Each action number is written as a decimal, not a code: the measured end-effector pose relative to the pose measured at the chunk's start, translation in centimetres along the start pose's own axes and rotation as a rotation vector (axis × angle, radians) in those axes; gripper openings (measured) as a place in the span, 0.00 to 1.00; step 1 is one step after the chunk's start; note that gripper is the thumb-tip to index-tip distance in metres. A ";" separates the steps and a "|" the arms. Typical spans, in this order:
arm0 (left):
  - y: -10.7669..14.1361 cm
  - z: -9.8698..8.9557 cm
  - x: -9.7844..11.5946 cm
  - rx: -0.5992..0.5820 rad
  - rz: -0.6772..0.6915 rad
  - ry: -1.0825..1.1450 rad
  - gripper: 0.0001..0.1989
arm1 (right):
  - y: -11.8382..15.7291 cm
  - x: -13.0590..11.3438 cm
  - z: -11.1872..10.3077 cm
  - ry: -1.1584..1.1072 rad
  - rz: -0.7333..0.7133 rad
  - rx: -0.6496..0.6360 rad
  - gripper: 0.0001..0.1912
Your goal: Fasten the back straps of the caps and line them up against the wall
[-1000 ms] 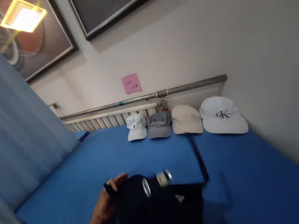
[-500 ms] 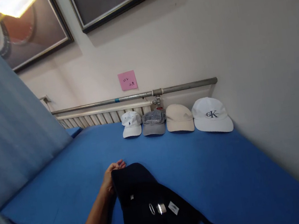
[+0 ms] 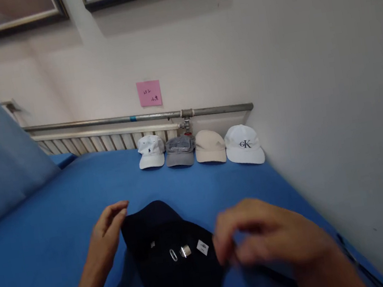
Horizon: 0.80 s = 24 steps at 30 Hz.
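Note:
A black cap (image 3: 165, 257) lies flat on the blue cloth-covered surface (image 3: 45, 223), with a metal buckle and a small white tag showing on top. My left hand (image 3: 105, 230) rests at the cap's left edge, fingers apart, touching or nearly touching the brim. Over the cap's right side hovers my right hand (image 3: 263, 238), blurred, its fingers curled down close to the fabric; whether it grips anything is unclear.
Along the far wall stands a row of caps: a white one (image 3: 151, 151), a grey one (image 3: 178, 144), a beige one (image 3: 209, 145) and a white one with lettering (image 3: 244, 144). Behind them run a metal pipe (image 3: 137, 118) and a radiator. A pink note (image 3: 149, 93) sticks to the wall.
The view has tilted down and turned. My right hand has come into view over the cap's right side. The left hand has opened and shifted left of the cap.

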<state>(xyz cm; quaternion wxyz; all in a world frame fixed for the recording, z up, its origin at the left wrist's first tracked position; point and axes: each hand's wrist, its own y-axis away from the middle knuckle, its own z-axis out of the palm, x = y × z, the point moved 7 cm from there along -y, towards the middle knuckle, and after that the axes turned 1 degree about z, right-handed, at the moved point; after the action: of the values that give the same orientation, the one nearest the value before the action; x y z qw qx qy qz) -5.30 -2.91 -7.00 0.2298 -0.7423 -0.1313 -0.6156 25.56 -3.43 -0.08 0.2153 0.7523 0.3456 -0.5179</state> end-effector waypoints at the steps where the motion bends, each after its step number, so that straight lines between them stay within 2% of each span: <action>1: 1.3 1.2 1.8 -0.119 0.110 -0.158 0.15 | -0.4 1.1 -0.2 -0.003 0.074 0.034 0.10; 3: 4.3 4.3 4.1 -0.360 0.276 -0.377 0.16 | -0.7 3.8 -1.4 0.159 0.224 0.268 0.10; 4: 5.8 5.7 4.3 -0.442 0.311 -0.468 0.16 | -0.6 5.2 -1.3 0.262 0.294 0.321 0.10; 5: 6.9 6.9 4.2 -0.494 0.325 -0.540 0.18 | -0.3 6.5 -0.8 0.317 0.338 0.331 0.10; 7: 8.3 8.4 2.8 -0.544 0.285 -0.604 0.20 | 0.4 8.3 1.0 0.266 0.360 0.308 0.13; 9: 8.3 8.7 0.9 -0.540 0.187 -0.576 0.21 | 1.4 9.2 2.7 0.176 0.352 0.305 0.16; 11: 7.5 8.0 -0.6 -0.550 0.102 -0.529 0.17 | 2.1 9.3 4.1 0.062 0.361 0.308 0.20; 13: 6.6 6.9 -1.2 -0.593 0.049 -0.483 0.11 | 2.6 9.3 5.4 -0.078 0.400 0.299 0.21; 15: 5.7 5.5 -1.0 -0.631 0.039 -0.453 0.08 | 2.8 9.1 6.7 -0.215 0.433 0.279 0.20; 19: 4.6 2.2 0.5 -0.594 0.155 -0.551 0.06 | 2.4 8.6 9.9 -0.439 0.459 0.168 0.12; 21: 4.7 0.9 0.8 -0.588 0.164 -0.578 0.05 | 2.0 8.3 11.5 -0.581 0.430 0.117 0.11; 24: 5.3 -0.5 0.8 -0.595 0.130 -0.525 0.07 | 1.5 7.7 13.1 -0.791 0.337 0.111 0.12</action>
<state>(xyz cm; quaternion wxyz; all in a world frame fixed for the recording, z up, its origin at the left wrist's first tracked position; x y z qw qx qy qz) -2.97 -7.79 -7.08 0.0020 -0.9152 0.0457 -0.4004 20.13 -11.03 -12.11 0.3721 0.5523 0.0804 -0.7416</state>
